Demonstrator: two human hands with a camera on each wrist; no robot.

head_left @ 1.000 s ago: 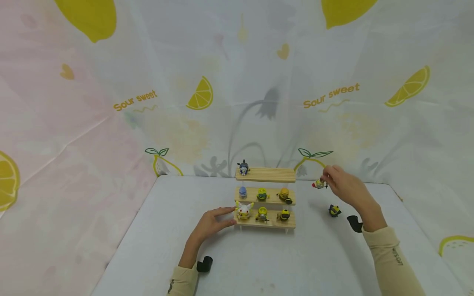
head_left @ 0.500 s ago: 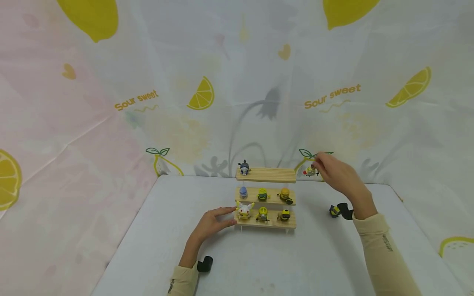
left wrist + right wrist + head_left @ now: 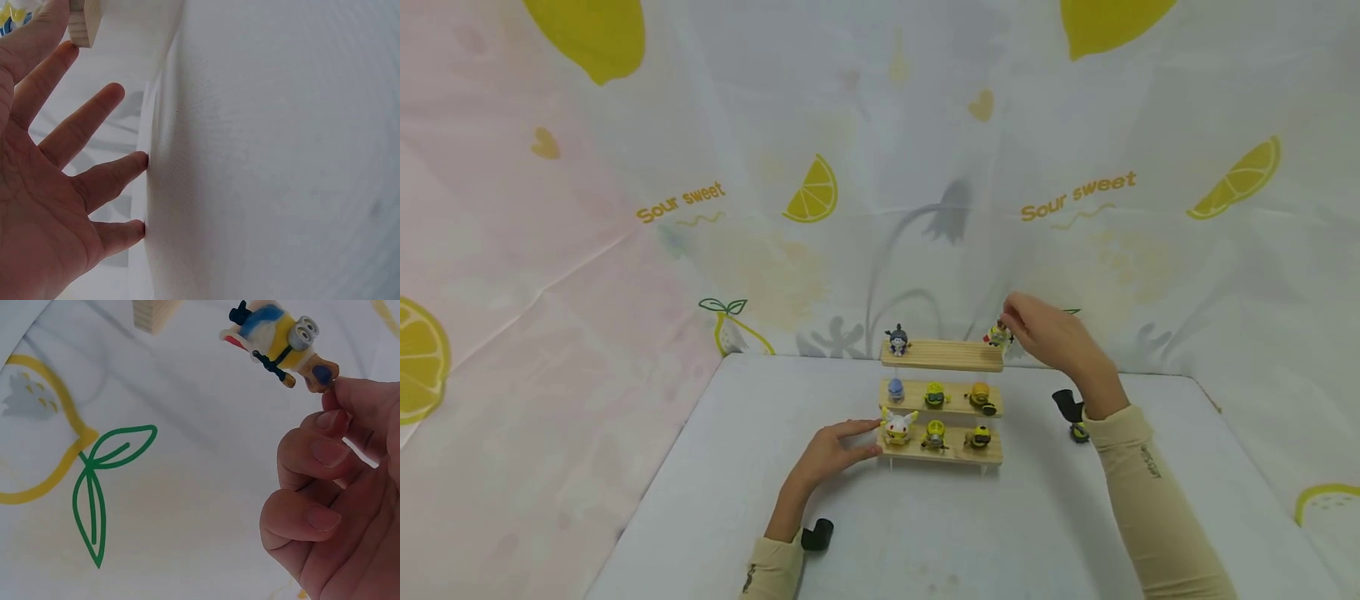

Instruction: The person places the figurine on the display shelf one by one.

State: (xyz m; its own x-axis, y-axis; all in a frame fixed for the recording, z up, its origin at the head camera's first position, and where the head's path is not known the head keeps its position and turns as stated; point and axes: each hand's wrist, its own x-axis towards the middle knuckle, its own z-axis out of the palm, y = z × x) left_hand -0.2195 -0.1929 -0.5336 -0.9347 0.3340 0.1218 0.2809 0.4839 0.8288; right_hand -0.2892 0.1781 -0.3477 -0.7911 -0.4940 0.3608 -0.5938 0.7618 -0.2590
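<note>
My right hand [image 3: 1051, 335] pinches a minion figurine [image 3: 284, 340] by its brown top between thumb and forefinger. The figurine has round goggles, a blue and white body and a red piece at its side. In the head view it hangs over the right end of the top tier of a three-tier wooden display shelf [image 3: 951, 355]. My left hand [image 3: 829, 456] is at the left end of the bottom tier, beside a white figurine with yellow ears [image 3: 897, 427]. The left wrist view shows its fingers spread, with fingertips right at the wooden end [image 3: 84, 25].
A dark-haired figurine [image 3: 898, 342] stands at the top tier's left end. Several more figurines, among them a blue one [image 3: 896, 389] and a green-yellow one [image 3: 935, 394], occupy the lower tiers. A black and yellow figurine [image 3: 1079, 432] lies right of the shelf, partly hidden by the wrist camera.
My right hand has carried the minion figurine up and leftward, from right of the shelf to the top tier's right end. The left hand stays at the bottom tier.
</note>
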